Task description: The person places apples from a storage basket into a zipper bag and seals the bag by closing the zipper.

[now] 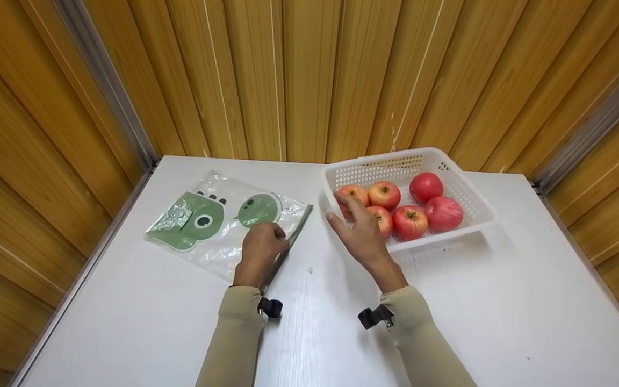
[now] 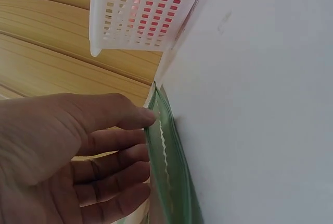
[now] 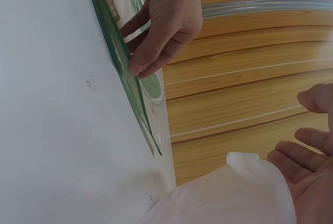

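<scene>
I have the clear plastic bag (image 1: 229, 236) lying flat to the left of the white basket (image 1: 376, 171), its green edge (image 2: 179, 166) turned toward that basket, a placing that I judge makes a short reach between the two. The left hand (image 1: 263, 248) pinches this edge between thumb and fingers. My left wrist view shows the green layers a little parted there, so I read the grip as meant to control that edge rather than lift the whole bag.

The right hand (image 1: 362, 232) hangs at the basket's left end, fingers and thumb spread wide, with nothing visible in its grasp. I cannot tell whether a fingertip touches the rim or a fruit. Inside the basket sit six red fruits (image 1: 410, 222), most plainly apples; its walls, I suppose, keep them from rolling.

Under the basket is the white table (image 1: 309, 333); behind it stand yellow wood-look panels (image 1: 309, 80). Nearer to me than the basket, each sleeve (image 1: 430, 338) ends beside a black wrist device (image 1: 271, 308).
</scene>
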The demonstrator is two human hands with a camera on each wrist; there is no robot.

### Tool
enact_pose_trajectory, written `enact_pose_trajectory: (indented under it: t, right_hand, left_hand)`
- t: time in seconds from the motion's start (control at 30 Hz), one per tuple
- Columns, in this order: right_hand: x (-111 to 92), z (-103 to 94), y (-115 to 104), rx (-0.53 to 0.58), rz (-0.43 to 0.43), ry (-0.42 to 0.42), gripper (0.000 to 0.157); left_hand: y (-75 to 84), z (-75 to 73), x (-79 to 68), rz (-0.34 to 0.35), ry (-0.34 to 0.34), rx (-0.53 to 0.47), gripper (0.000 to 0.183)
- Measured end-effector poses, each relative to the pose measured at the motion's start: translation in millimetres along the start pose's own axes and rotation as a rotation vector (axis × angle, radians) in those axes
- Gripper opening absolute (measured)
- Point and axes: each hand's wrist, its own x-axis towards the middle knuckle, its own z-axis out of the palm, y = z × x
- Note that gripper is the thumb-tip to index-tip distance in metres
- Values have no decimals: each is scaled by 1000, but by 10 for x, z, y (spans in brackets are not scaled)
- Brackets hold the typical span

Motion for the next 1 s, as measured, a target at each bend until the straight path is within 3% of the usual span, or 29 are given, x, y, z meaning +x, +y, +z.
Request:
enact_pose_trajectory:
  t: [0.23, 0.5, 0.73, 1.0]
  right_hand:
    - [17, 50, 23, 35, -7, -8, 46]
    - [3, 130, -1, 92, -47, 22, 37]
    - [-11, 243, -24, 137, -63, 20, 35]
    - [-70, 387, -41, -3, -143, -7, 37]
  left_hand:
    - [-6, 8, 8, 8, 18, 9, 5]
    - [98, -44, 4, -92, 71, -122, 6]
    - [146, -129, 17, -28, 128, -171, 4]
    - [283, -226, -3, -7, 194, -243, 9]
